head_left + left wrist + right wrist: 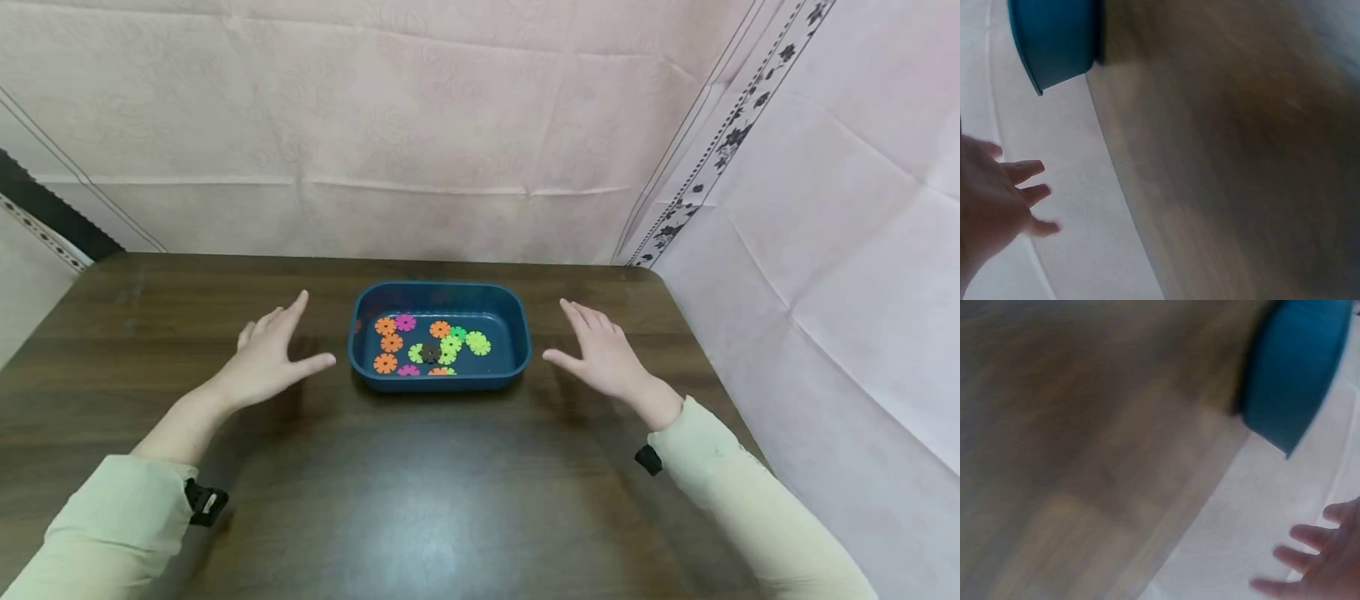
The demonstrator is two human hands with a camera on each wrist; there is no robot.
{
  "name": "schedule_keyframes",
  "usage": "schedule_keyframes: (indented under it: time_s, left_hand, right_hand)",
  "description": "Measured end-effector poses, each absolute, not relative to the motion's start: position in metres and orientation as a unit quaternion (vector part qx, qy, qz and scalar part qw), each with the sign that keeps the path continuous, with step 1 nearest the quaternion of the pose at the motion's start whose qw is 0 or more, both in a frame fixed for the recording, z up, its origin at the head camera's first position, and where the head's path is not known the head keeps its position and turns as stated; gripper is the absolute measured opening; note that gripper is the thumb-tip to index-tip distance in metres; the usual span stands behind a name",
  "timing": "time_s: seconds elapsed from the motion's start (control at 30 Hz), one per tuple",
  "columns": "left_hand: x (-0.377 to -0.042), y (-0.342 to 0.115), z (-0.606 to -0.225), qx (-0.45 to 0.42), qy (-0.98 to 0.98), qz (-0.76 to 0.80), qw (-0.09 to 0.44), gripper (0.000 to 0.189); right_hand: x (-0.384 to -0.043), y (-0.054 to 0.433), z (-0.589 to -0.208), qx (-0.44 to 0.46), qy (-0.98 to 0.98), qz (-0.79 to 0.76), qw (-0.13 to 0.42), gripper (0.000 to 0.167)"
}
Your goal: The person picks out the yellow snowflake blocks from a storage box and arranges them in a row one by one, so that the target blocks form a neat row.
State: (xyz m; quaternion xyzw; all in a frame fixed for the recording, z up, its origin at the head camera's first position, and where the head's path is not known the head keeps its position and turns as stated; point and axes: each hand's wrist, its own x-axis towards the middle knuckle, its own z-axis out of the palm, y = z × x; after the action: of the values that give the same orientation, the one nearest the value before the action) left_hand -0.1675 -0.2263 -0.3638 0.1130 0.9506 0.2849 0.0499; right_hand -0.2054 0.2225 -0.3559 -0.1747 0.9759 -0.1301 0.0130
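Observation:
A dark blue rectangular tub [442, 384] stands toward the back of the wooden table in the head view. Inside it lie several flat notched discs: orange discs [392, 342], a purple disc [405, 322], yellow-green discs [477, 342] and a dark brown one. To the tub's left, my left hand [262, 360] hovers with thumb and fingers spread, apart from the tub. My right hand [602, 354] is held likewise at the other side, its thumb pointing at the tub. Both hands hold nothing. The wrist views show the tub's outer wall [1060, 44] beyond the spread fingers.
The dark wooden table [420, 483] reflects light near its front. Pale patterned cloth [375, 125] hangs behind it, and more white cloth [847, 250] hangs along the right side. Each sleeve has a black strap at the wrist.

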Motion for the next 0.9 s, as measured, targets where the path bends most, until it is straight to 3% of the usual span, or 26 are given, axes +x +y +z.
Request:
schedule_keyframes:
  time_s: [0.3,0.6,0.9]
  left_hand:
    - [-0.182,-0.213,-0.359,0.034,0.83,0.54,0.134,0.086]
    - [-0.183,-0.192,-0.378,-0.023,0.731,0.652,0.197,0.082]
    - [-0.178,-0.186,-0.39,-0.06,0.633,0.745,0.201,0.072]
  right_hand:
    - [-0.233,0.184,-0.336,-0.101,0.897,-0.419,0.093,0.053]
    - [-0.251,0.133,-0.344,-0.046,0.859,-0.475,0.183,0.054]
    - [-0.263,0.106,-0.355,0.003,0.879,-0.417,0.229,0.056]
